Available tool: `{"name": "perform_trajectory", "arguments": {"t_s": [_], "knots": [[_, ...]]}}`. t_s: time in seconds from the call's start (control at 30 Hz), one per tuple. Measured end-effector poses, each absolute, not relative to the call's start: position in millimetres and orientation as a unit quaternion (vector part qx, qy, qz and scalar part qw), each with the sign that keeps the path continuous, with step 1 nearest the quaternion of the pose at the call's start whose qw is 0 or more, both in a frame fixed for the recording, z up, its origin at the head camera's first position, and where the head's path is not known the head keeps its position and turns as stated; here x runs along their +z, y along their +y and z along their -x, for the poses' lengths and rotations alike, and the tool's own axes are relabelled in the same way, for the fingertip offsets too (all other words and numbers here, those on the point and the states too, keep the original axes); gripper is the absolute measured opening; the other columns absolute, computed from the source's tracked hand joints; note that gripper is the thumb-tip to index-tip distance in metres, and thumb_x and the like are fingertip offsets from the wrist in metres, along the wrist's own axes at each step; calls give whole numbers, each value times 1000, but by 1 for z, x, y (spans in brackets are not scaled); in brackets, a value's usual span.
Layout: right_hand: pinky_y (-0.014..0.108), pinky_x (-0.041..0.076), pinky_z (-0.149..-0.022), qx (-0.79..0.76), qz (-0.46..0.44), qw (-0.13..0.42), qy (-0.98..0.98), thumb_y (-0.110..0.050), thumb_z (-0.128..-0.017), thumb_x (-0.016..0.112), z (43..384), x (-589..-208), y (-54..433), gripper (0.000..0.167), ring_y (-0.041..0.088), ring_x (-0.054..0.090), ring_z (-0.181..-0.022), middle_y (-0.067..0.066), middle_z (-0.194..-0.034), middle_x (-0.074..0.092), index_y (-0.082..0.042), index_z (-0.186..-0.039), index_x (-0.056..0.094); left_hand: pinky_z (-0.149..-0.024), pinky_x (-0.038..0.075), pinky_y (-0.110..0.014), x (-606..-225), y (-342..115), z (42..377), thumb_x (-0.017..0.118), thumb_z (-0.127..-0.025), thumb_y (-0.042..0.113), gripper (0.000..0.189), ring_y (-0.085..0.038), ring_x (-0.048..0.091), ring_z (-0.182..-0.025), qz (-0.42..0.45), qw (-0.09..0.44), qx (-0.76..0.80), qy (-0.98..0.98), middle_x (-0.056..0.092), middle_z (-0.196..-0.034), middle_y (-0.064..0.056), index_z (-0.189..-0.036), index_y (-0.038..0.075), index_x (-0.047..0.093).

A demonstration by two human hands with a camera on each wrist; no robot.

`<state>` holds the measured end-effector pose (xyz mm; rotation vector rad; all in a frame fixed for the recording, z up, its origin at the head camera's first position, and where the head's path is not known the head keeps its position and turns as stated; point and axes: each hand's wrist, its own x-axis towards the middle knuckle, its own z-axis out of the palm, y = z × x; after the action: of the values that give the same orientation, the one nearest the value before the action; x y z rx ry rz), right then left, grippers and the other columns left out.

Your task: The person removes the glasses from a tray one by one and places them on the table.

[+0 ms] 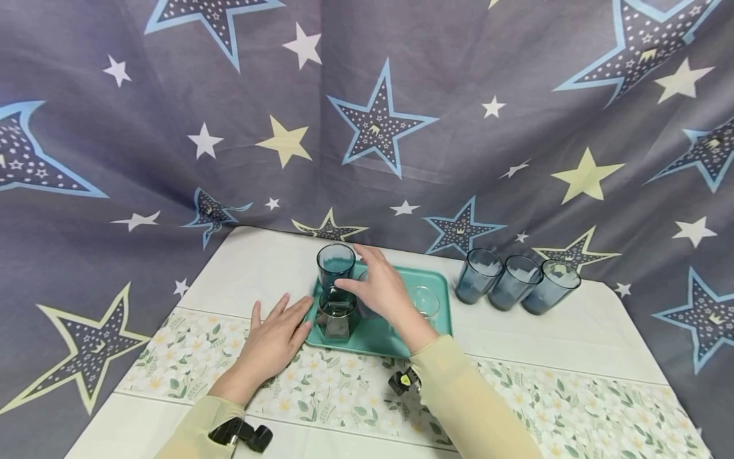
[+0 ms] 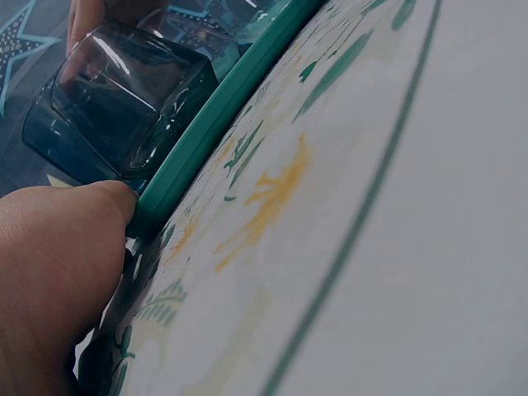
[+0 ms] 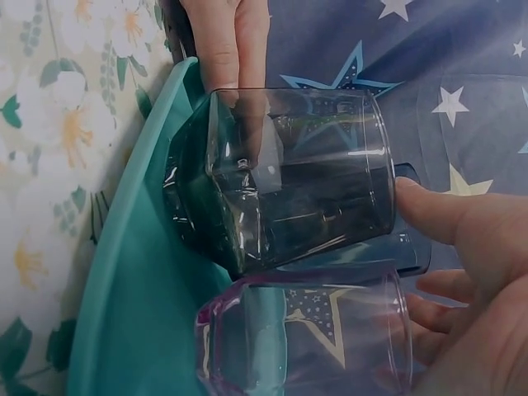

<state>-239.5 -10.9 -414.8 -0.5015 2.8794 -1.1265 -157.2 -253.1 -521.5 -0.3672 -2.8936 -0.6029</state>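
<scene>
On a teal tray (image 1: pixel 438 280), a tall blue glass (image 1: pixel 336 260) stands at the back left, with a dark grey faceted glass (image 1: pixel 335 325) in front of it. My right hand (image 1: pixel 381 287) reaches over the tray, thumb and forefinger spread beside the blue glass; any firm grip on it does not show. In the right wrist view the thumb lies near the grey glass's rim, and the other fingers are behind a clear pink-tinted glass (image 3: pixel 338 330). My left hand (image 1: pixel 272 341) rests flat on the cloth, its thumb against the tray's left edge.
A clear glass (image 1: pixel 425 303) stands on the tray's right side. Beyond the tray to the right is a row of three blue glasses, the nearest a blue tumbler (image 1: pixel 478 277). A star-patterned curtain (image 1: pixel 378 191) hangs behind the flower-printed tablecloth (image 1: pixel 344 395).
</scene>
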Motion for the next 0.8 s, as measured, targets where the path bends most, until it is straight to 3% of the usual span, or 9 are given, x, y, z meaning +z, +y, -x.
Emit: {"name": "perform_trajectory", "arguments": {"t_s": [0.5,0.8], "knots": [[56,52,-112,-339,157,-3,928,-43,-98,88,244,-417,-16,88,34,64,-134,12,-168,49,-16,-170,47,-125,0,-80,-523,-253,158,56,-117,38,55,-41,33,-163,124,81,-201,-968,52,-169,-4,-168,16,51],[55,54,-109,-330,156,-4,931,-44,-96,89,244,-417,-17,89,32,66,-131,12,-167,50,-16,-169,47,-125,0,-80,-522,-253,157,57,-117,37,55,-40,34,-163,128,84,-202,-968,52,-168,-4,-168,15,51]]}}
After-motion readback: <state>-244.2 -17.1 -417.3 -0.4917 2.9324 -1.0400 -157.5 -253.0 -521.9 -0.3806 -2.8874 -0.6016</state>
